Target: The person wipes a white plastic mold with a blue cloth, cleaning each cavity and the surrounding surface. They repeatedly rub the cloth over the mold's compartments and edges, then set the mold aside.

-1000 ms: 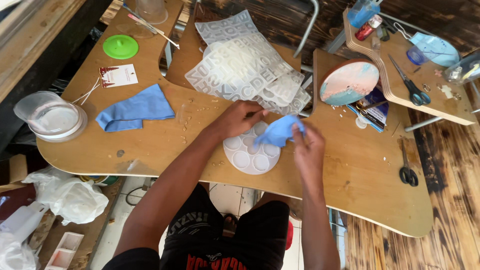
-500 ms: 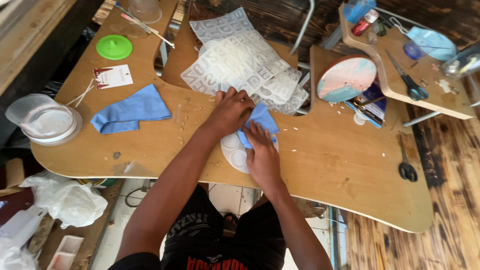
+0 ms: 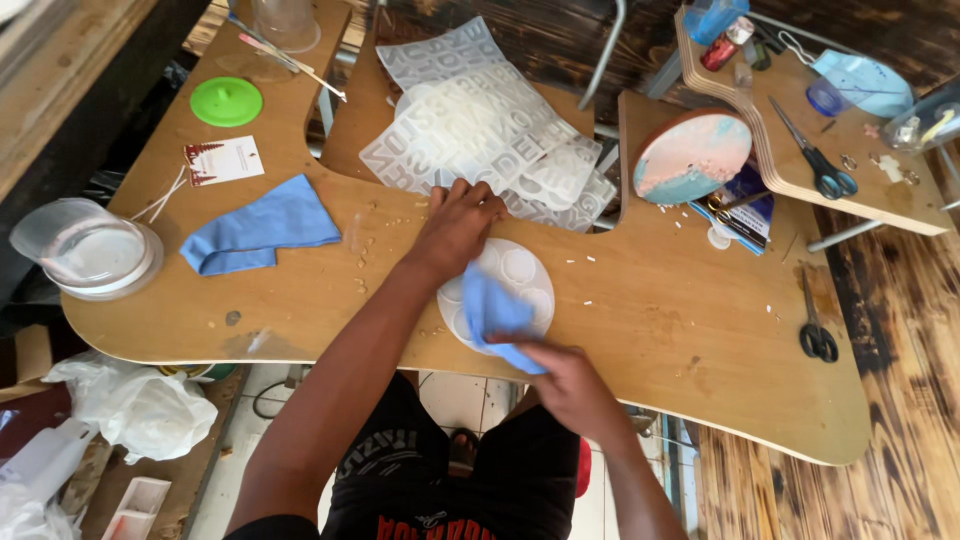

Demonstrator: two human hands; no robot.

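We press our left hand (image 3: 458,226) flat, fingers spread, on the far-left edge of the round white silicone mould with circular cavities (image 3: 510,285), which lies near the front edge of the curved plywood table (image 3: 650,330). Our right hand (image 3: 568,385), just nearer than the mould, pinches a small crumpled blue cloth (image 3: 495,315) that lies over the mould's near half. To the left a second, folded blue cloth (image 3: 262,224) rests well apart.
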